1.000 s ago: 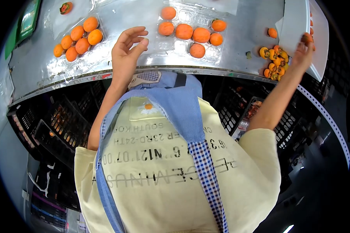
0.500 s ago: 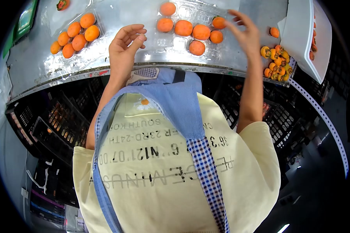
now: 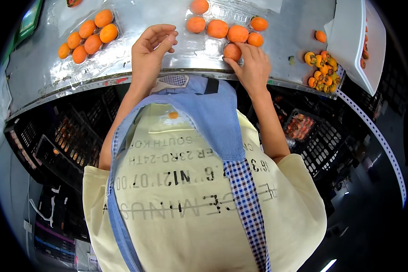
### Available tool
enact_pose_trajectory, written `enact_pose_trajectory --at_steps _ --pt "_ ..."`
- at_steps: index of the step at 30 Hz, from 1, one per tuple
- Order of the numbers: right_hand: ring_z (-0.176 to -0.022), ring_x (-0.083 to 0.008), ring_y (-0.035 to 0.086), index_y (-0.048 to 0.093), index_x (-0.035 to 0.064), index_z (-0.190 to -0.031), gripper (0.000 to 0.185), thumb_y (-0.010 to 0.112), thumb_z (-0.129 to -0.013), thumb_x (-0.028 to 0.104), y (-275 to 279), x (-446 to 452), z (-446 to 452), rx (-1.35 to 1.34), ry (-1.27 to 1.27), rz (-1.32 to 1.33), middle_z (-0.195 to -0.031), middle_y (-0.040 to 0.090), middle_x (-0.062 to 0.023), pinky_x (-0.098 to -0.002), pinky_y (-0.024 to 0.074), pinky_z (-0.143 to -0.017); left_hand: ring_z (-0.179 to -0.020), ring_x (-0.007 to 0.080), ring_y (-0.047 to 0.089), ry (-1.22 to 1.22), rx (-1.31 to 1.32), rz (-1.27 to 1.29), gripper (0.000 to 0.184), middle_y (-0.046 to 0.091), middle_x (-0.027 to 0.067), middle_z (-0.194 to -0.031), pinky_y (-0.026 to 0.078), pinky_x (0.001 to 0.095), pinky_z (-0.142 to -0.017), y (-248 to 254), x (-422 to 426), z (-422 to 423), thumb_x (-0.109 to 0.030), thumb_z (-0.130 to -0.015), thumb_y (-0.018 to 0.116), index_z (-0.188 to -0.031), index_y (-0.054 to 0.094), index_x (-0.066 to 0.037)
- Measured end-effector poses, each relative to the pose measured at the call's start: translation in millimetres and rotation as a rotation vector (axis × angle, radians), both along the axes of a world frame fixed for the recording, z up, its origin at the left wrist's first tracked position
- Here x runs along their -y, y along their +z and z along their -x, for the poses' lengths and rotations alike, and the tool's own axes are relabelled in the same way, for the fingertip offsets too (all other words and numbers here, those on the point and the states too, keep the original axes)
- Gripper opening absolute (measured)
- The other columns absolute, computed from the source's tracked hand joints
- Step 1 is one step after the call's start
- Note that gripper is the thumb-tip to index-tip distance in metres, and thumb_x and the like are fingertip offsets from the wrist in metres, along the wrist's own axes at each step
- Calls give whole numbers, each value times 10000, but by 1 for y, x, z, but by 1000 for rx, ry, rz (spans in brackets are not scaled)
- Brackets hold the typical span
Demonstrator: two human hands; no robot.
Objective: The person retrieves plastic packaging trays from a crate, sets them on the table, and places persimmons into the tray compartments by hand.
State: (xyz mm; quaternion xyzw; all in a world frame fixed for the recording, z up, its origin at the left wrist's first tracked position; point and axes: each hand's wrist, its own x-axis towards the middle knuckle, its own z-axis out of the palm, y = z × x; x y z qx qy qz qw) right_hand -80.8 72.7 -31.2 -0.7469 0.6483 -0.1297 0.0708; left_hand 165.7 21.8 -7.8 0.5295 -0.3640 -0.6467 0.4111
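A clear plastic tray (image 3: 211, 46) near the middle of the metal table holds several orange persimmons (image 3: 217, 28). Over its near edge, my right hand (image 3: 255, 65) has thumb and fingers around the nearest persimmon (image 3: 232, 52). It cannot be told whether this fruit is lifted or resting in its cup. My left hand (image 3: 150, 47) hovers left of the tray, fingers loosely curled, thumb apart from the palm, with nothing seen in it. Farther left, a second clear tray (image 3: 111, 47) is filled with persimmons (image 3: 93, 44).
A white bin (image 3: 356, 45) with persimmons inside stands at the right. Beside it are a pile of calyx-topped persimmons (image 3: 322, 72) and a lone persimmon (image 3: 320, 36). Black crates (image 3: 322, 140) sit below the table's front edge (image 3: 90, 82). A green-edged object (image 3: 28, 22) lies far left.
My right hand has moved left and toward me, from the persimmon at the tray's right side to the nearest one, and closed on it. My left hand stays nearly in place.
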Motion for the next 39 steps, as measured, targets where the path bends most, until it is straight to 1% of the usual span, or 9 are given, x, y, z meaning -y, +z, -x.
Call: enact_pose_trajectory --at_steps 14,17,21,23,29,32,35,37,39 --pt "-839 -238 596 556 41 -1085 480 751 -676 201 1 5 2 70 -14 -72 -910 622 -82 -320 470 -694 -789 100 595 2 3 4 195 648 57 -935 466 227 -682 -4 -1 -3 -84 -842 623 -1026 609 -20" --pt "-753 -187 581 559 38 -1077 442 735 -691 162 10 4 5 475 -209 -219 -919 629 -53 -311 475 -648 -788 100 596 8 4 8 193 649 55 -935 466 228 -680 -5 -1 -4 -86 -843 625 -1024 609 -22" --pt "-809 -137 586 543 5 -1149 437 690 -770 164 4 9 35 1387 -633 -419 -980 629 -56 -260 471 -729 -788 101 596 17 22 -27 188 650 54 -935 465 229 -679 -5 -1 -3 -88 -847 621 -1023 609 -24" --pt "-813 -128 600 545 9 -1137 394 644 -816 215 12 24 76 1733 -619 -290 -1001 625 -89 -235 480 -713 -789 102 596 14 25 -38 186 650 54 -935 465 228 -679 -5 -1 -3 -88 -848 619 -1022 608 -23" --pt "-773 -170 563 525 -24 -1068 367 619 -826 234 86 109 296 1815 -636 537 -1004 592 -100 -220 481 -644 -812 116 583 -48 45 -76 217 633 68 -960 456 240 -709 -4 -1 -3 -93 -850 621 -1051 597 -15" --pt "-824 -178 577 550 -31 -1053 334 615 -833 211 120 126 317 2090 -618 480 -976 604 -96 -258 483 -696 -783 99 589 -50 72 -62 184 649 49 -934 460 225 -678 -4 0 1 -86 -850 616 -1022 607 -20" --pt "-899 -186 576 564 -35 -1069 310 598 -851 182 81 136 304 1441 -417 256 -999 616 -104 -267 486 -734 -784 98 590 -42 73 -75 181 650 49 -935 459 225 -675 -1 2 2 -82 -852 612 -1021 608 -20" --pt "-901 -152 583 576 -11 -1107 327 616 -841 174 64 121 184 1141 -491 107 -1050 626 -101 -256 479 -780 -785 98 591 -25 72 -65 179 651 50 -934 460 225 -675 -3 5 1 -79 -852 609 -1022 608 -20" --pt "-917 -169 574 621 65 -1084 356 674 -751 182 37 104 115 706 -191 -208 -1047 625 -35 -267 471 -766 -795 103 589 -25 73 -66 189 646 55 -941 460 229 -686 -4 5 -1 -83 -854 610 -1032 605 -19"
